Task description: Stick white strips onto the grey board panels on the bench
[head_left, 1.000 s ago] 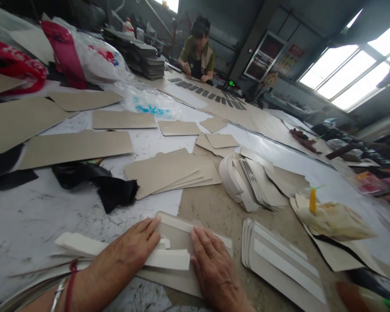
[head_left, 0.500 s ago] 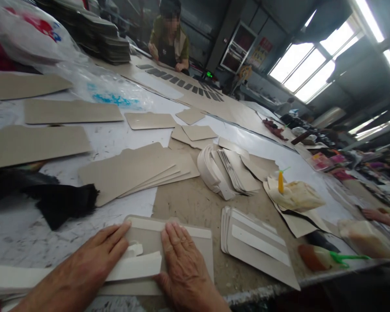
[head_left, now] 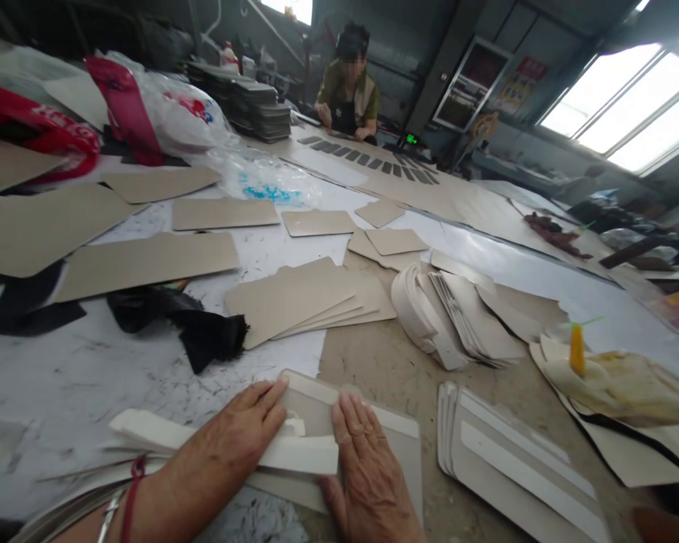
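My left hand (head_left: 235, 441) lies flat on a white strip (head_left: 299, 454) that crosses a beige card panel (head_left: 399, 445) at the near table edge. My right hand (head_left: 365, 471) presses flat on the same panel, just right of the strip's end. Both hands have fingers together and pressing, not gripping. A bundle of white strips (head_left: 147, 430) lies under my left forearm.
A stack of finished panels with white strips (head_left: 520, 467) lies to the right. Fanned beige cards (head_left: 305, 298) and curved white pieces (head_left: 430, 317) sit mid-table, black cloth (head_left: 204, 332) at left. A glue-stained rag with a yellow brush (head_left: 576, 351) is right. Another person (head_left: 348, 87) works at the far end.
The view swung right and came back left. Both hands have stayed pressed on the strip and panel, with only slight shifting.
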`<state>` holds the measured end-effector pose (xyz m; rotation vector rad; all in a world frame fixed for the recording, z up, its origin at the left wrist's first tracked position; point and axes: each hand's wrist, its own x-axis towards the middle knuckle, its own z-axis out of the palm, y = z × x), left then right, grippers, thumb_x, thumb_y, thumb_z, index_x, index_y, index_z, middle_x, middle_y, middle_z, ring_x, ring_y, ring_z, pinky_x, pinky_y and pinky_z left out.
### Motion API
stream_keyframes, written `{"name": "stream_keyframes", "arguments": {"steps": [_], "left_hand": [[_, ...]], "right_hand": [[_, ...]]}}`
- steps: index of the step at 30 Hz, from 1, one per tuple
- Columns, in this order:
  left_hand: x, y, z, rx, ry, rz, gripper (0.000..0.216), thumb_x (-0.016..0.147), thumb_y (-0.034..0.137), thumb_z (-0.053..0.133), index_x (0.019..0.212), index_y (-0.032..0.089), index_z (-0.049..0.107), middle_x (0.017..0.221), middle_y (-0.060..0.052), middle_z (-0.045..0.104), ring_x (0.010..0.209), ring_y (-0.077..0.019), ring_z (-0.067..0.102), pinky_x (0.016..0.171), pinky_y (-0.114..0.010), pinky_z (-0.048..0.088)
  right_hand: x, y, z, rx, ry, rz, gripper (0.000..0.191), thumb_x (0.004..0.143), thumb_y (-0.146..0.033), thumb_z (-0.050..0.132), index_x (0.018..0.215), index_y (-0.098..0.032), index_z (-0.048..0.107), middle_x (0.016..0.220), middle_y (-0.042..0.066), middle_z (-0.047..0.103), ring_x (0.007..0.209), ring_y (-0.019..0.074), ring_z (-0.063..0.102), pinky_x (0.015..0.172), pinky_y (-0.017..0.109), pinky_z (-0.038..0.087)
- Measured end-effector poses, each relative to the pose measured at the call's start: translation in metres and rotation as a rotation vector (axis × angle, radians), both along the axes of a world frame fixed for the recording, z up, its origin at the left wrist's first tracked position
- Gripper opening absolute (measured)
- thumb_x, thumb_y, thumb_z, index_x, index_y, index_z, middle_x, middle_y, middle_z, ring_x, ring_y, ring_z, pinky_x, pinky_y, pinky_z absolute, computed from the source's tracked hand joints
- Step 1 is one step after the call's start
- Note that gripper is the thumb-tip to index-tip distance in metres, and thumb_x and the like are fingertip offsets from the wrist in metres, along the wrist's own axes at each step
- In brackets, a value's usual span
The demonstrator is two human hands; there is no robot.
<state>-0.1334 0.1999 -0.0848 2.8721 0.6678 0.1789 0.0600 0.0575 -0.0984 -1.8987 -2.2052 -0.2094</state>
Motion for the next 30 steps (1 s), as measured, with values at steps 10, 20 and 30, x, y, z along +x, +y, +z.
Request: {"name": "stream_keyframes", "arguments": {"steps": [10,20,30], "left_hand": [[0.014,-0.008,0.026,-0.040,-0.055,-0.118,0.050,0.075,-0.010,0.042,0.116,0.011,0.058,0.126,-0.014,0.061,0.119,-0.0256,0.055,0.099,-0.041,0.050],[0.037,-0.008,0.007,-0.109,-0.138,-0.201,0.060,0.077,-0.009,0.029,0.127,0.015,0.055,0.130,-0.009,0.059,0.116,-0.0158,0.058,0.100,-0.028,0.047],[0.031,-0.008,0.001,0.038,-0.124,-0.231,0.057,0.078,-0.005,0.031,0.120,0.018,0.060,0.124,-0.009,0.063,0.113,-0.0232,0.061,0.093,-0.042,0.054]], "right_hand": [[0.000,0.000,0.006,0.059,0.041,0.017,0.064,0.078,-0.016,0.043,0.140,0.001,0.036,0.144,0.020,0.040,0.140,0.0305,0.026,0.099,0.050,0.049],[-0.003,0.002,0.010,0.081,0.112,-0.048,0.067,0.074,-0.020,0.051,0.137,-0.001,0.041,0.144,0.017,0.043,0.140,0.0271,0.026,0.107,0.046,0.043],[0.030,-0.048,0.000,-0.010,0.039,-0.412,0.062,0.092,-0.037,0.051,0.144,-0.008,0.035,0.143,0.017,0.043,0.131,0.0323,0.042,0.101,0.049,0.048]]}}
